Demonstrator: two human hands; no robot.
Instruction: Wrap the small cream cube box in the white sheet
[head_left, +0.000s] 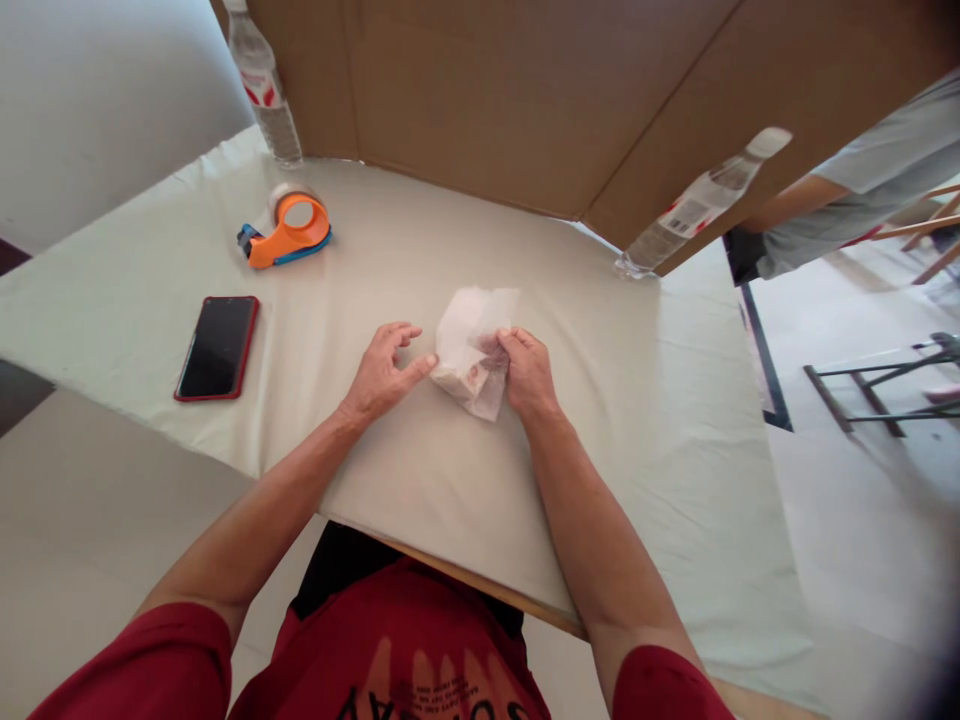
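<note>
In the middle of the table lies a small box-like item (463, 383) with reddish print, partly covered by a thin, translucent white wrapping sheet (469, 318). My right hand (527, 365) pinches the sheet's right side between thumb and fingers. On the other side, my left hand (386, 372) is open, its fingers apart and curved, with the thumb tip at or very near the wrapping's left edge. What exactly the wrapped item is cannot be made out.
An orange and blue tape dispenser (291, 232) and a red-cased phone (218, 348) lie on the left of the cloth-covered table (637, 480). Two water bottles, one left (264, 90) and one right (701, 208), stand by a cardboard partition (480, 100). A person (877, 180) is beyond it.
</note>
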